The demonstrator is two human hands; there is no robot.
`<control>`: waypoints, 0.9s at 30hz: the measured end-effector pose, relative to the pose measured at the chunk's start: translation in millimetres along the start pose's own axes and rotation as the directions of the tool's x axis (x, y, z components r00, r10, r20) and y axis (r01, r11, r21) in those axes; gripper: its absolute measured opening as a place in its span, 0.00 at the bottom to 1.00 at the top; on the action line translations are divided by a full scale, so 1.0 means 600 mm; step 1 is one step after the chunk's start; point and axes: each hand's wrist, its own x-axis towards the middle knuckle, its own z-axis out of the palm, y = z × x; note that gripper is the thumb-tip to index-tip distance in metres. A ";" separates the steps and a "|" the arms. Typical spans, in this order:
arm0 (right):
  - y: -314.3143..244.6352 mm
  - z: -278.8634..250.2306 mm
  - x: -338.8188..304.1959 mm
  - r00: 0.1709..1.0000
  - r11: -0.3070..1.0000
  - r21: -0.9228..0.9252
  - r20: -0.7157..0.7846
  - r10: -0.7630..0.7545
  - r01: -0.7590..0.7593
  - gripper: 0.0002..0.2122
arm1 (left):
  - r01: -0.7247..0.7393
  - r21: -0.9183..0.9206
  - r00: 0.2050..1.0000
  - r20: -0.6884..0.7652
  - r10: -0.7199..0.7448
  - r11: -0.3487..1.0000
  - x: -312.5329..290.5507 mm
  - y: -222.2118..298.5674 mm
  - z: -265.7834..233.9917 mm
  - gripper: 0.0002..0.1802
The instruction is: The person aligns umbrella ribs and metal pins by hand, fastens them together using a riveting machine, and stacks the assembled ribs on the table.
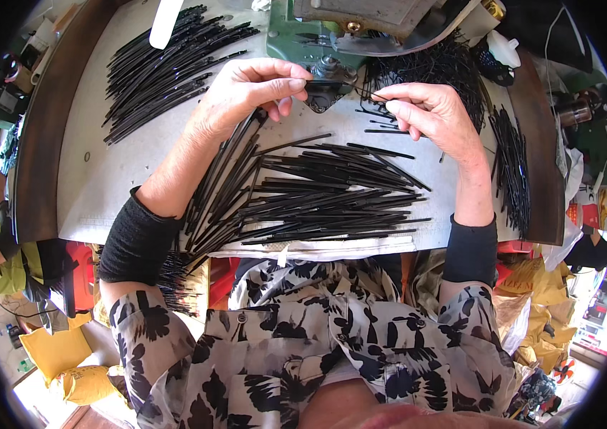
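My left hand [259, 91] is closed in a pinch on a thin black rod [317, 83], held level in front of a small dark metal fixture [327, 68]. To its right, my right hand [425, 113] pinches a thin black strip [365, 91] between thumb and forefinger. The strip slants up toward the fixture; whether it joins the rod cannot be made out. Below both hands lies a loose pile of black rods [339, 186], many pointing sideways. Other rods [225, 182] lean in a slanted bunch under my left wrist.
A green machine base [282, 34] with a metal housing [367, 14] stands at the far side of the pale worktable [85, 186]. Black rods [167, 68] lie far left, and more [509, 171] along the right edge. A tangled heap of thin black pieces [439, 71] sits behind my right hand.
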 end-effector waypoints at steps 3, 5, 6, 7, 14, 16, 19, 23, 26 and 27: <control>-0.003 -0.001 -0.001 1.000 1.000 -0.019 0.008 0.007 -0.007 0.09 | 0.003 0.033 1.000 0.010 -0.003 0.999 0.001 0.000 -0.001 0.10; -0.007 -0.002 -0.002 1.000 0.999 -0.034 0.007 0.014 -0.013 0.09 | -0.004 0.054 1.000 0.021 0.003 0.999 0.003 0.001 -0.002 0.10; -0.009 -0.004 -0.002 1.000 0.997 -0.072 0.002 0.020 -0.019 0.09 | -0.014 0.077 0.999 0.030 0.011 0.997 0.004 0.001 -0.003 0.10; -0.008 -0.002 -0.001 1.000 0.994 -0.107 0.000 0.025 -0.025 0.09 | -0.007 0.075 1.000 0.029 0.005 0.997 0.004 0.001 -0.002 0.10; -0.005 0.014 0.004 0.998 0.985 -0.159 0.009 -0.069 0.070 0.09 | 0.013 0.188 0.996 0.089 -0.030 0.982 0.001 0.006 0.012 0.09; -0.001 0.009 0.002 0.999 0.990 -0.137 -0.001 -0.033 0.033 0.09 | 0.009 0.152 0.996 0.084 -0.022 0.988 0.002 0.004 0.007 0.10; 0.001 0.001 0.000 1.000 0.997 -0.082 0.006 0.001 0.000 0.09 | -0.008 0.111 1.000 0.022 0.006 0.994 0.004 0.004 0.001 0.10; -0.007 0.005 -0.001 1.000 1.000 -0.027 0.011 -0.014 0.014 0.09 | -0.021 0.135 1.000 0.012 0.020 0.991 0.003 0.001 -0.002 0.11; -0.009 0.003 -0.003 1.000 1.000 -0.026 -0.005 -0.011 0.011 0.09 | -0.011 0.079 0.999 0.047 0.007 0.997 0.004 0.000 -0.005 0.11; -0.009 0.002 -0.004 1.000 1.000 -0.028 -0.020 -0.005 0.004 0.09 | -0.002 0.055 0.999 0.047 -0.001 0.998 0.004 0.000 -0.005 0.11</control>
